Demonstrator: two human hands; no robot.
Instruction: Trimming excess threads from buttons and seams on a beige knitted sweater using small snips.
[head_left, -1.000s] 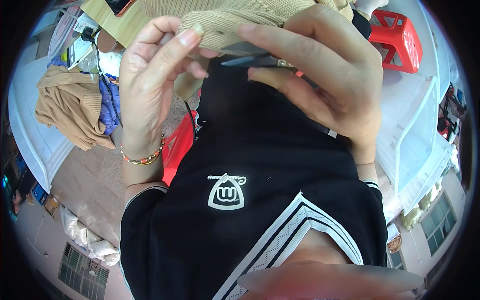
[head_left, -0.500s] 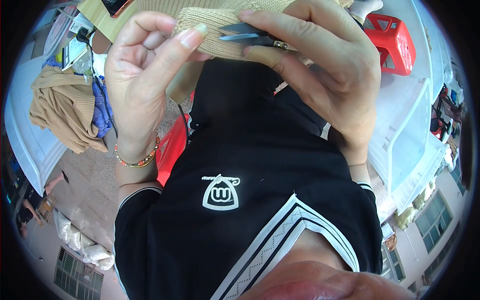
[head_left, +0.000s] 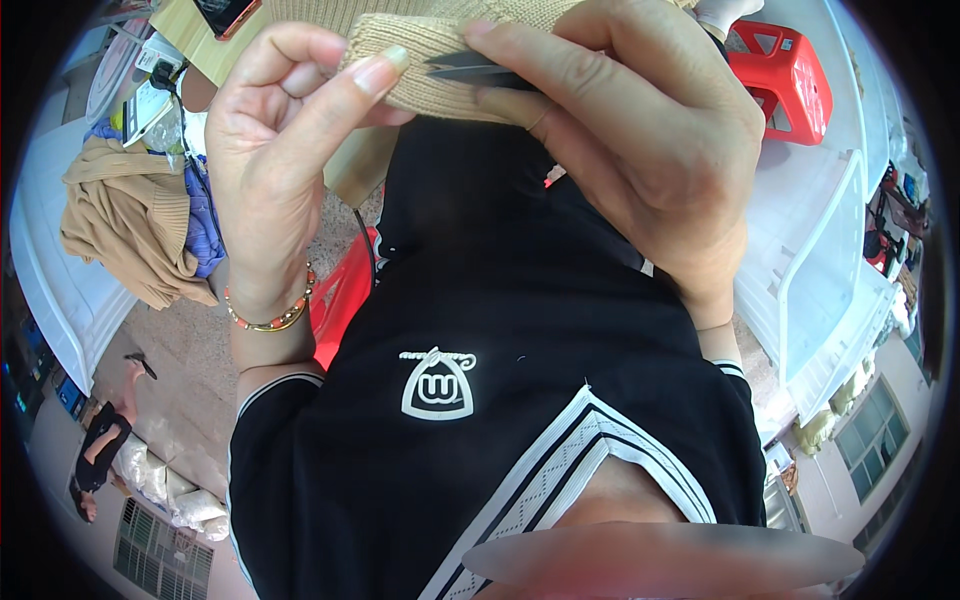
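A beige ribbed knit piece point(head_left: 420, 90) is stretched between my hands at the top of the view. My left hand point(head_left: 285, 140) pinches its left end between thumb and fingers. Thread snips point(head_left: 470, 72) with dark, pointed blades sit in my right hand point(head_left: 640, 140), whose thumb and fingers close around them. The blades lie nearly together over the knit, tips pointing left toward my left thumb. The handle is hidden by my fingers. Whether the right fingertips also grip the knit is hard to make out.
A wooden tabletop point(head_left: 180, 35) with a phone point(head_left: 228, 12) is at the upper left. Below it, a brown knit garment point(head_left: 125, 215) lies over a pale plastic bin point(head_left: 50, 270). A red stool point(head_left: 785, 85) and clear bins point(head_left: 815, 240) stand right. Another person point(head_left: 100, 450) is far left.
The snips' blades have come closer together, and my right hand has shifted slightly. My left hand keeps its pinch, moving a little left. The person at far left shows more fully.
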